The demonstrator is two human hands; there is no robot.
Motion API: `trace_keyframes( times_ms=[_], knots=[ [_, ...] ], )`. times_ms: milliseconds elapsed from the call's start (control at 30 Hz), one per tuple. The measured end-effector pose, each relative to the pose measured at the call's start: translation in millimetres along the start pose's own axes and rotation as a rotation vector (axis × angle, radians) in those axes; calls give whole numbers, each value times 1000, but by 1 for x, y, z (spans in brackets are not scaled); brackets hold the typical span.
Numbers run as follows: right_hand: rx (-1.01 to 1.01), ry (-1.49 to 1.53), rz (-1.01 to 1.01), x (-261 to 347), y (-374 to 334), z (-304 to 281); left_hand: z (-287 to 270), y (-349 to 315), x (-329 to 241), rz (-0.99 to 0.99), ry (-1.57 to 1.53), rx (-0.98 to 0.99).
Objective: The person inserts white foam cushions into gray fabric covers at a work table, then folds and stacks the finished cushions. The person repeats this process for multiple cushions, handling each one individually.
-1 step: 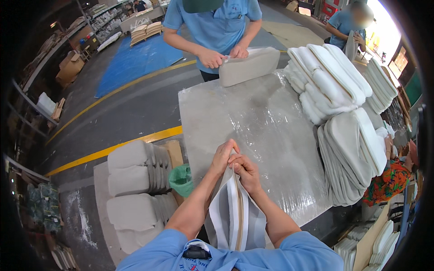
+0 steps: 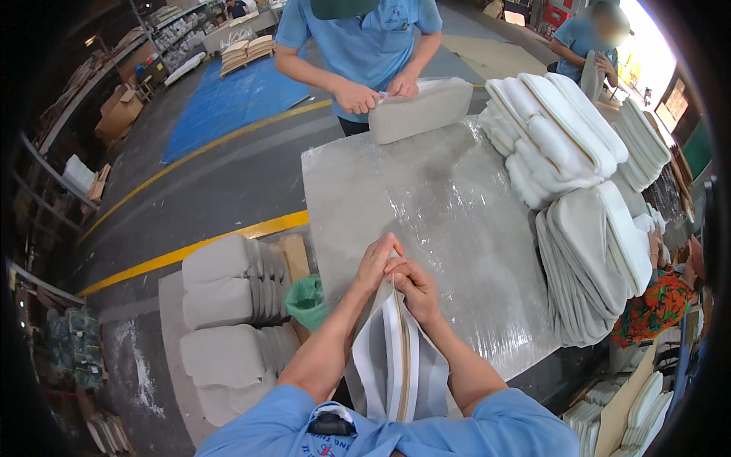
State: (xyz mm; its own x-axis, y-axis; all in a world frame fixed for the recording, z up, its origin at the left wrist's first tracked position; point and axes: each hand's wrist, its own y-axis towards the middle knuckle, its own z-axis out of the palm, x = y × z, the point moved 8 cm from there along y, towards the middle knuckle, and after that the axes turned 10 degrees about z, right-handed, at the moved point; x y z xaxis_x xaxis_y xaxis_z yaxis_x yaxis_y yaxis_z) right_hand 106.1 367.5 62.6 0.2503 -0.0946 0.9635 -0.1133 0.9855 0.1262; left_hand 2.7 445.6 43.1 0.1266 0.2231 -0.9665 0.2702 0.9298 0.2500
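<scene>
A grey fabric cushion cover point(image 2: 432, 385) with white inner edges stretches from my body toward the near edge of the table point(image 2: 457, 244). Along its middle runs a brownish zipper point(image 2: 404, 358) between white strips. At the cover's far, narrow end, my left hand point(image 2: 376, 263) is closed around the tip from the left. My right hand point(image 2: 413, 288) pinches the same end from the right, its thumb on top and fingers touching the left hand. What lies under the fingers is hidden.
Across the table a co-worker holds a grey cushion point(image 2: 422, 114). White padded pieces point(image 2: 560, 145) and grey covers point(image 2: 582, 266) are stacked along the right side. At left are a green-lined bin point(image 2: 306, 303) and piles of grey cushions point(image 2: 228, 365). Another person sits far right.
</scene>
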Motion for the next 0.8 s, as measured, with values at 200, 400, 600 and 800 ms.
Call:
trace_keyframes(
  times_ms=[200, 400, 600, 800],
  knots=[
    [-13, -53, 14, 5, 1, 4, 0, -9, -12, -116, -128, 4],
    [-57, -154, 59, 13, -13, -8, 17, -13, -27, -165, -169, 51],
    [-101, 68, 209, 13, -66, -36, -48, -28, -17, -103, 143, -121],
    [-302, 46, 557, 12, -249, -147, -123, -128, -21, -279, -45, -545]
  ],
)
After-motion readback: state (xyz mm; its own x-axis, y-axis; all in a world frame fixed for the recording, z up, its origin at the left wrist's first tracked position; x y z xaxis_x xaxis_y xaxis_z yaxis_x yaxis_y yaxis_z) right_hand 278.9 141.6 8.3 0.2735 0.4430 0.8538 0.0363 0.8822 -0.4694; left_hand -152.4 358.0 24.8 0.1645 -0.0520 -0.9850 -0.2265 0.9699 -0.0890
